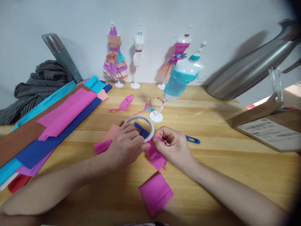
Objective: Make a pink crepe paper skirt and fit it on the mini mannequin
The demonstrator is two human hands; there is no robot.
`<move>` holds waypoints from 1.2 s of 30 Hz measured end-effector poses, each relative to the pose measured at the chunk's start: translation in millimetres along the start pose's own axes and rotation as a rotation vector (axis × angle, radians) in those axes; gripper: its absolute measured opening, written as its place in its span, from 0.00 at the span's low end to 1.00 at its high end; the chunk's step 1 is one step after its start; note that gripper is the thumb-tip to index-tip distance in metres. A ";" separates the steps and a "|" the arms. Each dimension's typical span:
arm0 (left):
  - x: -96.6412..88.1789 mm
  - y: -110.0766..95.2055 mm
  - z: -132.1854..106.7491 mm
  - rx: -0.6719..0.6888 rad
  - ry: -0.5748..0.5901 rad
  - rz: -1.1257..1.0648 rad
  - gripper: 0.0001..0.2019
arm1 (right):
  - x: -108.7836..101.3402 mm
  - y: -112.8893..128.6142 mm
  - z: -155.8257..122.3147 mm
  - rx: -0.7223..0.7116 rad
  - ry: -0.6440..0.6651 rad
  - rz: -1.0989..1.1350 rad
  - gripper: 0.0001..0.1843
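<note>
My left hand (pixel 125 144) is curled around the near edge of a white tape roll (pixel 140 120) that lies on the wooden table (pixel 211 163). My right hand (pixel 172 146) pinches a crumpled piece of pink crepe paper (pixel 157 157) right next to the roll. The fingertips of both hands meet at the roll's rim. A flat pink paper square (pixel 156 193) lies nearer to me. More pink and peach scraps (pixel 105 142) stick out from under my left hand.
Stacked crepe paper sheets (pixel 47 125) in blue, pink, brown and teal cover the left side. A tilted mini mannequin in teal (pixel 178 80) stands behind the roll, with three others (pixel 115 59) by the wall. A blue clip (pixel 192 140), scissors (pixel 150 105), a cardboard box (pixel 270 125).
</note>
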State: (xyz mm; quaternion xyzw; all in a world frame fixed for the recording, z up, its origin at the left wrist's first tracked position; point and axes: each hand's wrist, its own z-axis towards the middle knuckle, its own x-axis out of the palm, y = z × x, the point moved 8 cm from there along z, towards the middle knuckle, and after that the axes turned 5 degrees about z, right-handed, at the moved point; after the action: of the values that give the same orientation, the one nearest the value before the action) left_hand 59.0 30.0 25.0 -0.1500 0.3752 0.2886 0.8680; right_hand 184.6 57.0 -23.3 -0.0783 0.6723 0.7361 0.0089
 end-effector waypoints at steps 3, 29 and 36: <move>1.0 0.1 -0.7 -0.005 0.004 -0.009 0.18 | 2.0 3.0 -0.9 -0.031 0.018 -0.001 0.06; 1.6 4.7 -2.0 -0.055 -0.007 -0.114 0.18 | 1.5 28.8 -10.1 -0.250 0.034 -0.189 0.07; -0.7 7.0 -1.5 -0.074 -0.001 -0.112 0.16 | -3.0 19.3 -6.2 -0.131 -0.020 -0.057 0.09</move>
State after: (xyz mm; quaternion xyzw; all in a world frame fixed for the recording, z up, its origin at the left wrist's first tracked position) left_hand 53.5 34.5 24.2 -0.2027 0.3549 0.2535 0.8767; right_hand 186.0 49.2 -4.3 -0.0904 0.6199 0.7788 0.0316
